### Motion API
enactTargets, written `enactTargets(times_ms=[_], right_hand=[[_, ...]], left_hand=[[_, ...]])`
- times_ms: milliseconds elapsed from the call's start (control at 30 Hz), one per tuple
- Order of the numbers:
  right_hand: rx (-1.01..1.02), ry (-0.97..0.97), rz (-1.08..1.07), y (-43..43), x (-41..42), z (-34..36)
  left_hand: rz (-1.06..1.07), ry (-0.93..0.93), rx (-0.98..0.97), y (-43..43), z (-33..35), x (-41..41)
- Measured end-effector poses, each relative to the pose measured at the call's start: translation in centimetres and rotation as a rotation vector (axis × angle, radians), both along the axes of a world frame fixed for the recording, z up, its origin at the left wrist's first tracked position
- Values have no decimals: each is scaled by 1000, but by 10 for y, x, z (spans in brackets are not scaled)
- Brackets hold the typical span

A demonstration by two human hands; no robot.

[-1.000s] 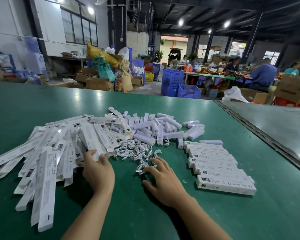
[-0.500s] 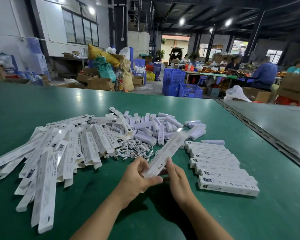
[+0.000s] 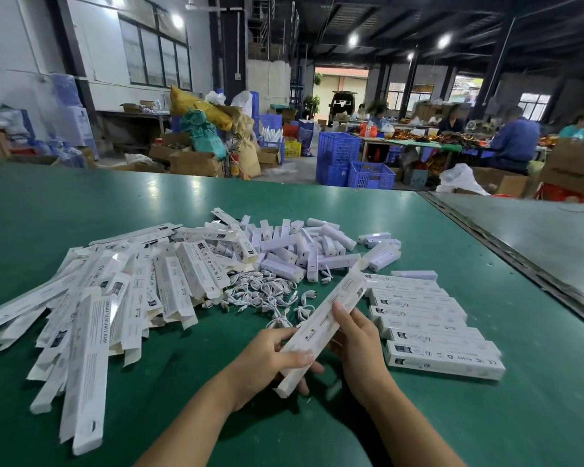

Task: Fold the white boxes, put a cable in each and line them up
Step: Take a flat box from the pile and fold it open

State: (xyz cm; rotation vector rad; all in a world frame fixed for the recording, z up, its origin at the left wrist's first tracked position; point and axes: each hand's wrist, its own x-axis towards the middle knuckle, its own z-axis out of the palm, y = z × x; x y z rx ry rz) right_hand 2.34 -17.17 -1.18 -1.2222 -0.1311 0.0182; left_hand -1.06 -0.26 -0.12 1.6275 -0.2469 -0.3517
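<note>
Smooth green desk [image 3: 486,416]. Flat glossy card sleeves [image 3: 115,298] heaped left, finished boxes [image 3: 429,325] rowed right. Folding step: long white box [image 3: 324,328] held near centre, left hand [image 3: 263,362] pinching its near end, right hand [image 3: 358,345] curled around the middle. Next, probably: square it, tuck flaps, take a thin cable [image 3: 267,294] from the tangle behind.

We hold one long white box [image 3: 324,326] off the bench, the left hand [image 3: 263,360] gripping its near end and the right hand [image 3: 359,345] its middle. It slants up and away just right of the heap of white cables [image 3: 267,294]. Left of the cables the flat boxes [image 3: 115,298] sprawl, overlapping. Right of the cables the folded boxes [image 3: 429,318] lie in a row, side by side.
</note>
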Motion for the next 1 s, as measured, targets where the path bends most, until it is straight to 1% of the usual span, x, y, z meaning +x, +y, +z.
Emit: enactTargets(times_ms=[233, 367, 433, 533, 633, 700, 800, 900, 1000], right_hand=[[-15, 1, -22, -2, 2, -2], [-12, 28, -30, -1, 2, -2], [11, 84, -56, -2, 2, 1], [73, 178, -109, -4, 6, 3], [244, 258, -117, -6, 9, 3], [311, 266, -79, -7, 9, 5], [366, 259, -26, -7, 8, 7], [423, 272, 10, -6, 8, 7], [406, 284, 72, -4, 10, 5]], left_hand=[[-30, 31, 5, -1, -1, -1], [-7, -7, 13, -1, -1, -1], [4, 24, -69, -2, 0, 0], [-24, 142, -265, 0, 1, 2], [-51, 229, -452, 4, 0, 3], [-89, 241, -544, 3, 0, 2], [-77, 175, -569, 2, 0, 0], [10, 152, -597, -1, -1, 0], [71, 148, -634, -3, -2, 1]])
